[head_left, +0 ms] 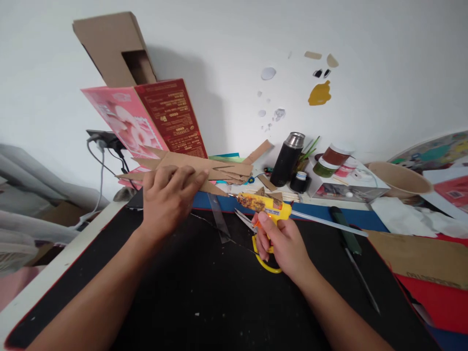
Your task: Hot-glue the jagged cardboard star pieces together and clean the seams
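Observation:
My left hand (pixel 168 200) grips a cut brown cardboard piece (pixel 190 163) with several pointed ends, held above the mat. In my right hand (pixel 281 243) is a yellow hot glue gun (pixel 270 207), its body stained brown near the front. The gun's metal nozzle points left, close to the cardboard's lower pointed strip; I cannot tell whether they touch. A clear glue stick (pixel 329 223) juts from the gun's back. Behind my right hand, scissors with yellow handles (pixel 268 267) lie on the black mat (pixel 204 302), partly hidden.
A clear ruler (pixel 219 219) lies under the work. To the right are a dark green-handled knife (pixel 345 231) and flat cardboard (pixel 420 256). Along the wall stand a black thermos (pixel 288 158), paint jars (pixel 332 158), a bowl (pixel 400 179) and a pink-red box (pixel 171 117).

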`<state>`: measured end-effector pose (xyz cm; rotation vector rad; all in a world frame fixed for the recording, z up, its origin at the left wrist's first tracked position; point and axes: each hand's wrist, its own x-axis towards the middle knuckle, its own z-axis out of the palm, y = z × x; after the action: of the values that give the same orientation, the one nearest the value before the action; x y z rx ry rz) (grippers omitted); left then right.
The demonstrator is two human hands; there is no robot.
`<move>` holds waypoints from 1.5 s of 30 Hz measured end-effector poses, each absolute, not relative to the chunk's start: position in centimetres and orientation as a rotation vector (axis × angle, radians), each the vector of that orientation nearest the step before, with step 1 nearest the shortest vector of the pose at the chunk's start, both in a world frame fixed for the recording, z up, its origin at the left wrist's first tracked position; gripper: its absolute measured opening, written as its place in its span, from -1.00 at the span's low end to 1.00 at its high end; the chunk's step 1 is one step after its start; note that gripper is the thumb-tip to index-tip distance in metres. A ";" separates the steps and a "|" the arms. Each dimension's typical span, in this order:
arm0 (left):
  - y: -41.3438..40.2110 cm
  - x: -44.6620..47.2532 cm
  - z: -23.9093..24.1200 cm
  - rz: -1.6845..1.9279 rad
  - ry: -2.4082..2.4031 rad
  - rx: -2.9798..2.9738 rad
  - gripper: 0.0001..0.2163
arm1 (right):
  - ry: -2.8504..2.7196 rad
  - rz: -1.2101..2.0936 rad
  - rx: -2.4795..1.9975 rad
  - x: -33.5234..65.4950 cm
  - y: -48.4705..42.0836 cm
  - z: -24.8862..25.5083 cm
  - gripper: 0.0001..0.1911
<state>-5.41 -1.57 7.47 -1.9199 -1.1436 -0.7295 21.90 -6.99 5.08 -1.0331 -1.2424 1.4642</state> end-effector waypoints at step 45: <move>-1.7 -5.6 7.6 -0.691 -1.208 -1.966 -0.61 | -1.258 1.423 -1.124 21.7 -7.2 5.1 -0.32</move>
<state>-5.59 -1.71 7.58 -1.9657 -1.2080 -0.6914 21.67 -7.24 5.12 -1.1237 -1.2583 1.4232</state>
